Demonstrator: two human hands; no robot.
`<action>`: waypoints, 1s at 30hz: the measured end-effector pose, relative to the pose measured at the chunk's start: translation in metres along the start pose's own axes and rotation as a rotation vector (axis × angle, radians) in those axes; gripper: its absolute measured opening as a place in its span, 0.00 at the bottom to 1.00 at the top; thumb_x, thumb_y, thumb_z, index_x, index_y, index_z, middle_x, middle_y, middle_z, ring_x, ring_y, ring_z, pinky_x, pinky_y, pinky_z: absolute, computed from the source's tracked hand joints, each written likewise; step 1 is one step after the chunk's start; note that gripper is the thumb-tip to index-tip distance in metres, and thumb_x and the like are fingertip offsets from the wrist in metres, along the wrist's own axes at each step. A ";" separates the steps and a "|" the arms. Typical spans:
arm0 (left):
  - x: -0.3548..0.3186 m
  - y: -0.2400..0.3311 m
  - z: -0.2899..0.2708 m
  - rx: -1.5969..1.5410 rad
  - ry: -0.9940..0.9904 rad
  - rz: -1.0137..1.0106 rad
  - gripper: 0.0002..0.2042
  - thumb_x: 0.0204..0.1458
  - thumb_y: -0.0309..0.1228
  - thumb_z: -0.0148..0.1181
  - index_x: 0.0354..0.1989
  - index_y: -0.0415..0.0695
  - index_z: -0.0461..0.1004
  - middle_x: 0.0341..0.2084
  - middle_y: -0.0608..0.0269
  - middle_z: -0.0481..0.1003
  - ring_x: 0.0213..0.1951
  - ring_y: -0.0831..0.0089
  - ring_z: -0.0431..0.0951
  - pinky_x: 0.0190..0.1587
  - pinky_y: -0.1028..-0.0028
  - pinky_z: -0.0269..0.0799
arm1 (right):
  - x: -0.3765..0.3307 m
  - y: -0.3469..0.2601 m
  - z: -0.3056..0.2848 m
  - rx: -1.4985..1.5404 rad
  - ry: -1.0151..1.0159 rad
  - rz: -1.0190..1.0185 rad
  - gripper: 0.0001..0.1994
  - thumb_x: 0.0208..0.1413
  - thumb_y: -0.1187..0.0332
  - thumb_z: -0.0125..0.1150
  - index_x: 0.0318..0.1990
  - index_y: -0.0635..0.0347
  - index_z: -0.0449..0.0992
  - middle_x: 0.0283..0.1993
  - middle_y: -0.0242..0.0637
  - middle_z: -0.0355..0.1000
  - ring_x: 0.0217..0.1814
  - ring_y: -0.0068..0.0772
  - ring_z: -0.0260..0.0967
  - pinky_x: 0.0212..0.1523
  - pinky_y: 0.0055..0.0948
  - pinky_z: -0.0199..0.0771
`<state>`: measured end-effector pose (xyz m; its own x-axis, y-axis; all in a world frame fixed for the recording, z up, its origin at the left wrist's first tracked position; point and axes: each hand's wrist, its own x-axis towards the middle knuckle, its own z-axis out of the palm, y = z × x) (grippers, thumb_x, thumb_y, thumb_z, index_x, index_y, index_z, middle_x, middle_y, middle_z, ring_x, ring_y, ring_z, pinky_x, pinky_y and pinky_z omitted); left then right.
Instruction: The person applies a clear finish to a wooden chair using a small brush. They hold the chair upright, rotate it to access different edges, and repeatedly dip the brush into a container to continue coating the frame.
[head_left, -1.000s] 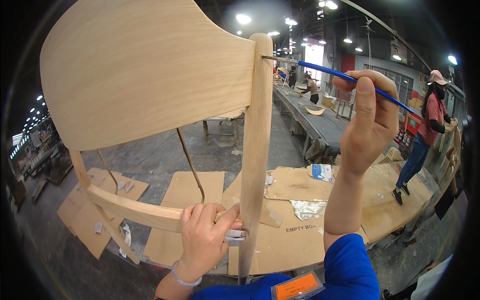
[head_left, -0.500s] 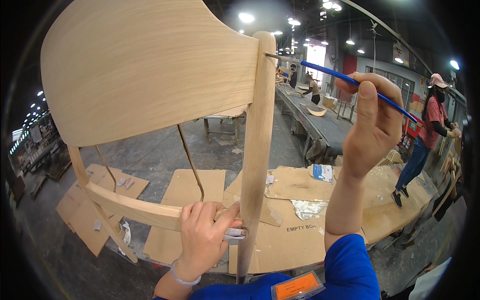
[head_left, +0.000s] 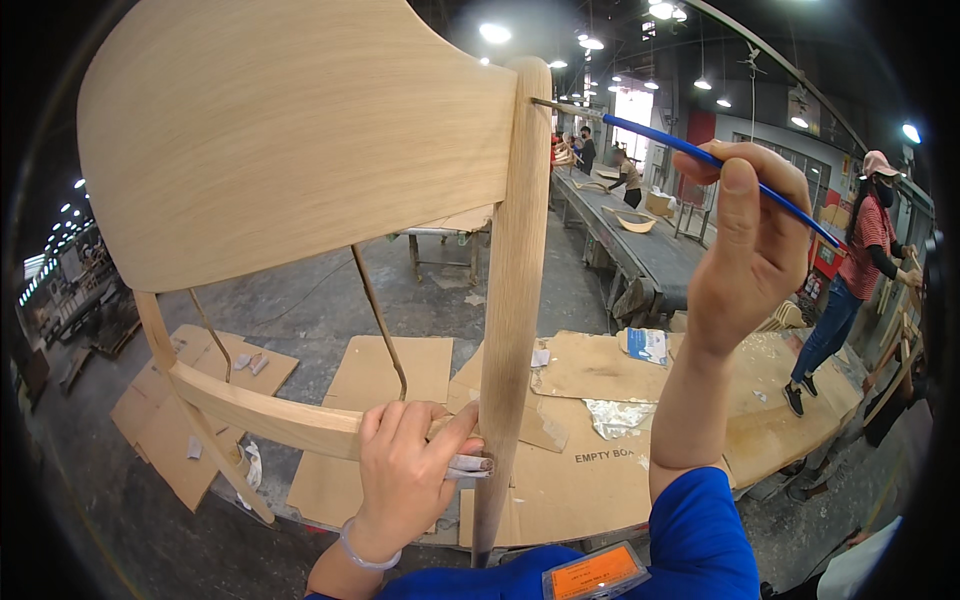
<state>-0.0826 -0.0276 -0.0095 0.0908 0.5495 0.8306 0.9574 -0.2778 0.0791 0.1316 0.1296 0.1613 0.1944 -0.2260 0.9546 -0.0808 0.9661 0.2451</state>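
A person's right hand (head_left: 750, 240), to the right of an upright, rounded, pale wooden post (head_left: 512, 300), pinches a slim, blue-handled brush (head_left: 650, 133) between thumb and fingers, its dark tip at the post's upper end; whether it presses the wood is hard to make out. Left of the post's lower part, the left hand (head_left: 405, 470) grips a flat, pale wooden rail (head_left: 270, 412), hiding the rail's near end; a folded, whitish strip (head_left: 468, 467) pokes out toward the post. Joined to the post's upper left is a broad, curved, pale wooden panel (head_left: 290, 150), its top cut off. Brown cardboard sheets (head_left: 590, 500) lie behind the post. Farther right of it stand a long, grey conveyor (head_left: 655, 265) and a co-worker in a red striped shirt (head_left: 868, 260), hands indistinct.
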 end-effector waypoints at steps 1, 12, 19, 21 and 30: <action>0.000 0.000 0.000 -0.006 -0.002 -0.007 0.12 0.59 0.34 0.68 0.49 0.45 0.86 0.33 0.62 0.74 0.38 0.60 0.74 0.47 0.60 0.62 | 0.000 0.000 0.001 0.009 0.001 -0.015 0.07 0.74 0.74 0.61 0.50 0.71 0.78 0.46 0.44 0.81 0.44 0.35 0.84 0.50 0.32 0.86; 0.000 -0.009 0.000 0.006 0.001 -0.009 0.12 0.61 0.35 0.67 0.48 0.45 0.86 0.32 0.61 0.74 0.38 0.60 0.74 0.47 0.59 0.62 | -0.004 0.009 0.011 0.081 0.018 -0.016 0.07 0.72 0.75 0.64 0.50 0.71 0.79 0.46 0.43 0.80 0.44 0.34 0.85 0.48 0.29 0.88; -0.002 -0.014 -0.001 0.010 0.005 -0.011 0.12 0.61 0.35 0.67 0.48 0.44 0.86 0.32 0.61 0.74 0.38 0.60 0.73 0.47 0.59 0.63 | -0.006 0.010 0.018 0.092 0.023 -0.033 0.07 0.72 0.75 0.64 0.50 0.72 0.79 0.47 0.43 0.79 0.44 0.36 0.85 0.49 0.30 0.88; -0.002 -0.015 -0.001 0.011 0.008 -0.012 0.12 0.61 0.35 0.66 0.48 0.44 0.86 0.32 0.60 0.74 0.38 0.59 0.73 0.47 0.58 0.63 | -0.006 0.010 0.020 0.101 0.019 -0.034 0.07 0.72 0.75 0.64 0.50 0.72 0.79 0.47 0.43 0.79 0.45 0.36 0.85 0.49 0.30 0.88; -0.001 -0.022 -0.001 0.021 0.011 -0.028 0.11 0.61 0.35 0.67 0.47 0.44 0.86 0.32 0.61 0.74 0.38 0.59 0.74 0.48 0.59 0.63 | -0.006 0.014 0.030 0.081 -0.008 -0.040 0.08 0.74 0.73 0.61 0.50 0.71 0.79 0.46 0.45 0.81 0.44 0.37 0.85 0.52 0.31 0.84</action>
<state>-0.1043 -0.0233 -0.0116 0.0606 0.5485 0.8339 0.9652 -0.2452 0.0911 0.1002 0.1411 0.1638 0.1917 -0.2658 0.9448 -0.1519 0.9430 0.2961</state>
